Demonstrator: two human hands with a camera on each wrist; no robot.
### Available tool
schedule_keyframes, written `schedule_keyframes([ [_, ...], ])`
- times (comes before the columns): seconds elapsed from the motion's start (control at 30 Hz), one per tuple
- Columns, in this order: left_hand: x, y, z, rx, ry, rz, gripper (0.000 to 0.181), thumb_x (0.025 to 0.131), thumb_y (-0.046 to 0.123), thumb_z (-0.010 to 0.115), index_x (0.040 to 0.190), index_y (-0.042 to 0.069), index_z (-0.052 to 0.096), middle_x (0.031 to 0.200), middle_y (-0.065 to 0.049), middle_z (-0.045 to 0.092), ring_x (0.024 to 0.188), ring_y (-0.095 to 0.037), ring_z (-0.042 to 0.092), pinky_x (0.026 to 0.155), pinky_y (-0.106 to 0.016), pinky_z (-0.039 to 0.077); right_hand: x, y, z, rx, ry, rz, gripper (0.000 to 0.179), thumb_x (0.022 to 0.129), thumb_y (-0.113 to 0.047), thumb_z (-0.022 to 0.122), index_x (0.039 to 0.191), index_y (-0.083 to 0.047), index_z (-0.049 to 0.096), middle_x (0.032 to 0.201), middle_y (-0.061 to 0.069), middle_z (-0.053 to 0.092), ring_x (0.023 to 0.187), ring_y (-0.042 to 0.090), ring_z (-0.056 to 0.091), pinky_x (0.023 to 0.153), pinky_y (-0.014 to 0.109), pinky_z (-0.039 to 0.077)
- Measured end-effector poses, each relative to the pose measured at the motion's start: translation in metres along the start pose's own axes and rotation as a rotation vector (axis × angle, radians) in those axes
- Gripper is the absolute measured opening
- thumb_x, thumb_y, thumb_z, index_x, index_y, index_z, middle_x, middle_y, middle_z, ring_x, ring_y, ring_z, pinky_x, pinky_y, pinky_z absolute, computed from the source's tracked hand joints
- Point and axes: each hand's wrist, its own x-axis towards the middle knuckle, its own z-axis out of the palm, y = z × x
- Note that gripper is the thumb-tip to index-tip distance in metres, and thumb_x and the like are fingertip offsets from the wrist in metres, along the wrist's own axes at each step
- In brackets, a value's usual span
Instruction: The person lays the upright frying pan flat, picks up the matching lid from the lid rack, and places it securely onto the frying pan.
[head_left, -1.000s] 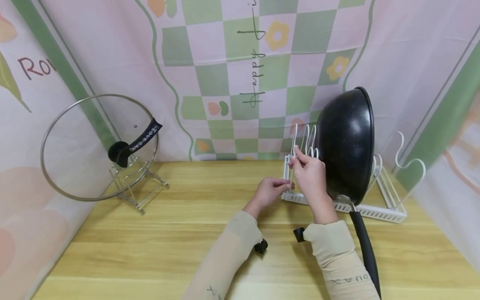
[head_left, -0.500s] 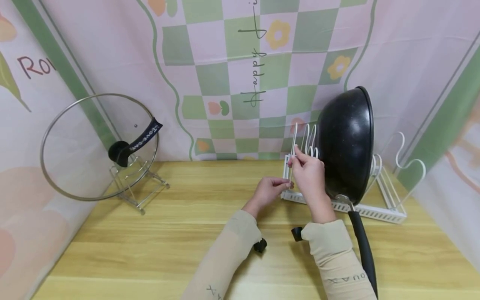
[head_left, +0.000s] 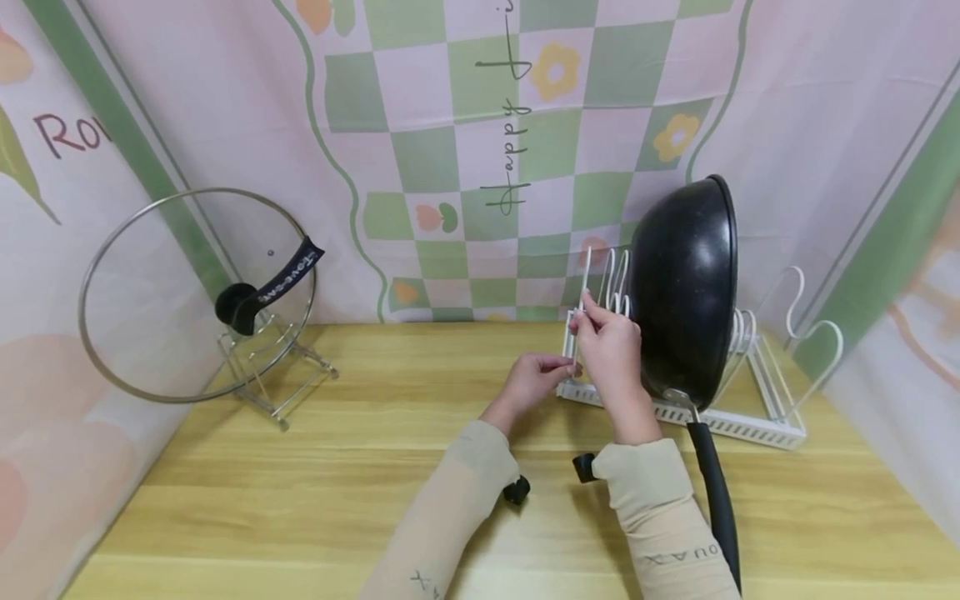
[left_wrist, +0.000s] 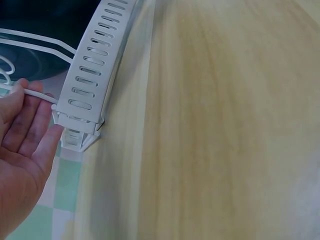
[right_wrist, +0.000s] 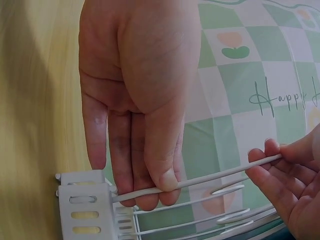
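Observation:
A white slotted rack [head_left: 753,428] stands on the wooden table, with a black wok [head_left: 678,292] upright on edge among its wire dividers. My left hand [head_left: 528,383] pinches the rack's left-end divider [right_wrist: 220,175] near its base, thumb against fingers. Higher on this same wire, my right hand [head_left: 613,350] pinches it between thumb and fingertips. In the right wrist view, the left hand [right_wrist: 142,80] fills the middle and the right hand [right_wrist: 295,182] is at the right edge. The left wrist view shows the left hand [left_wrist: 25,140] beside the rack's slotted rail [left_wrist: 90,62].
A glass lid [head_left: 236,308] with a black knob and handle leans in a small wire stand [head_left: 277,408] at the left. The wok handle [head_left: 716,483] reaches toward the table's front, beside my right sleeve. A patterned cloth [head_left: 480,150] hangs behind the table [head_left: 300,500].
The rack and the wok in it have shifted slightly left. Both hands have moved left with it, keeping their pinch on the wire.

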Motion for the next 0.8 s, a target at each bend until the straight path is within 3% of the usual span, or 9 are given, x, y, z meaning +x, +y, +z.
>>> schedule_keyframes([
  [0.33,0.002,-0.001,-0.004,0.009,0.002,-0.006,0.02,0.101,0.015,0.068,0.111,0.001,0.077,0.102,-0.005,0.078,0.101,-0.012,0.07,0.087,-0.023,0.054,-0.001,-0.001,0.005,-0.016,-0.006,0.023,0.03,0.101,-0.002,0.063,0.131,0.001,0.065,0.091,0.022,0.075,0.082,0.031,0.072,0.064,0.005,0.043],
  [0.6,0.003,-0.003,-0.007,0.032,0.003,0.008,0.02,0.102,0.012,0.066,0.113,0.0,0.076,0.105,-0.009,0.077,0.105,-0.017,0.07,0.091,-0.025,0.054,-0.001,-0.004,0.01,-0.025,0.01,0.038,0.03,0.101,-0.003,0.063,0.13,0.0,0.066,0.095,0.021,0.076,0.084,0.031,0.073,0.079,0.042,0.058],
  [0.8,0.002,-0.003,-0.01,0.027,0.009,-0.002,0.02,0.102,0.014,0.066,0.113,0.0,0.076,0.105,-0.009,0.077,0.105,-0.017,0.07,0.091,-0.026,0.054,-0.001,-0.006,0.014,-0.011,0.008,0.069,0.031,0.102,-0.004,0.062,0.133,-0.001,0.065,0.098,0.02,0.076,0.086,0.031,0.073,0.081,0.045,0.058],
])
